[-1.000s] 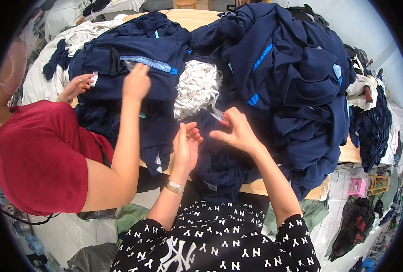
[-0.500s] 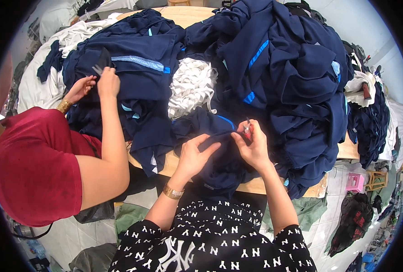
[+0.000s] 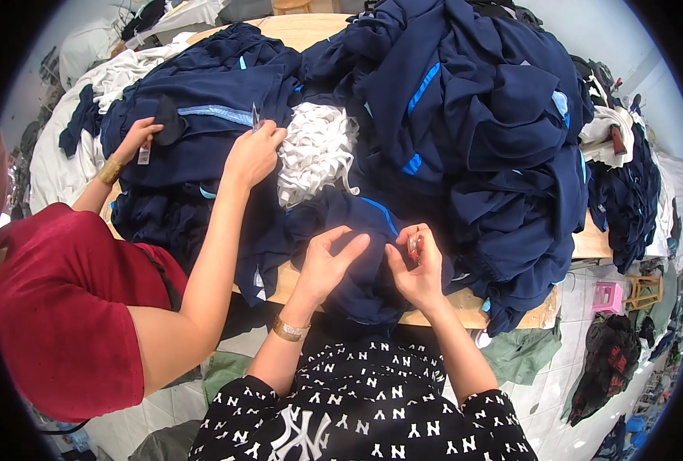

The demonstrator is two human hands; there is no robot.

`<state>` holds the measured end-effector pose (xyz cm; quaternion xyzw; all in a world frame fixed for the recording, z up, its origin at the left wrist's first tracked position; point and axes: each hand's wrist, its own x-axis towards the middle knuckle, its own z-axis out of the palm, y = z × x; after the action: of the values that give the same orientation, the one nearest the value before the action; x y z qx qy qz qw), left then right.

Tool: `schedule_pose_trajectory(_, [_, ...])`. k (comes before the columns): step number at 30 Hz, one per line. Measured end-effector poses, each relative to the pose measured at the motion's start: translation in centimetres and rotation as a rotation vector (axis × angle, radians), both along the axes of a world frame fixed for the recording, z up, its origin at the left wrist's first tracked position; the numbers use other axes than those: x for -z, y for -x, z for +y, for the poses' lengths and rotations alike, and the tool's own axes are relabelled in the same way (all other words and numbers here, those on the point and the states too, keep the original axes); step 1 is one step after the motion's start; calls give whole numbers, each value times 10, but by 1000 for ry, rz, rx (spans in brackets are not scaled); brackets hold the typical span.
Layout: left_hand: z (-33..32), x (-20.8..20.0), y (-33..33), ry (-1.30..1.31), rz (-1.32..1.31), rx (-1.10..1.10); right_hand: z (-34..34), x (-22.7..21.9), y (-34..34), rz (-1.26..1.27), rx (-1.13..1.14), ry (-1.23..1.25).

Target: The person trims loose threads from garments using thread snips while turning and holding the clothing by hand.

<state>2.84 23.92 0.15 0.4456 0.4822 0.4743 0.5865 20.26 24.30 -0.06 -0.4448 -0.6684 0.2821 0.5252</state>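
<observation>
The right hand [image 3: 420, 270] is holding a half-hidden red tool [image 3: 413, 247]. At its nine o'clock, the left hand [image 3: 324, 266] is touching blue cloth [image 3: 364, 275]; fingertips are hiding, so I can't tell its grip.

A pale wooden worktop [image 3: 303, 31] fills the middle of the room; its surface shows bare at 12 o'clock, at 3 and again near 4. A light grey-blue wall [image 3: 603, 48] rises at 2 o'clock. At 12 o'clock, beyond the far edge, stands a wooden seat [image 3: 291, 6], cut off by the frame. The floor [image 3: 547, 411] is white tile, its joints plain around 4 to 5 o'clock. Between 3 and 4 o'clock a pink stool [image 3: 607, 296] stands just beside a wooden stool [image 3: 644, 292]. Green cloth [image 3: 522, 357] and a dark heap [image 3: 606, 353] lie on the tiles at 4 o'clock; a grey bundle [image 3: 171, 442] sits at 7. The light is bright.
</observation>
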Motion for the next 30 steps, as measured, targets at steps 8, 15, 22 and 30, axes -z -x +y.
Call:
schedule_pose_trajectory(8, [-4,-15,4,-33,-48,70,7,-33,-27,-253,-67,89])
schedule_pose_trajectory(15, [-2,-14,4,-4,-70,115,7,-36,-31,-774,-83,-188])
schedule_pose_trajectory(22, [-7,-14,3,-44,-10,96,4,-42,-30,-845,-100,-223])
schedule_pose_trajectory(30, [-8,-23,-2,-109,146,96,5,-42,-32,-874,-114,-207])
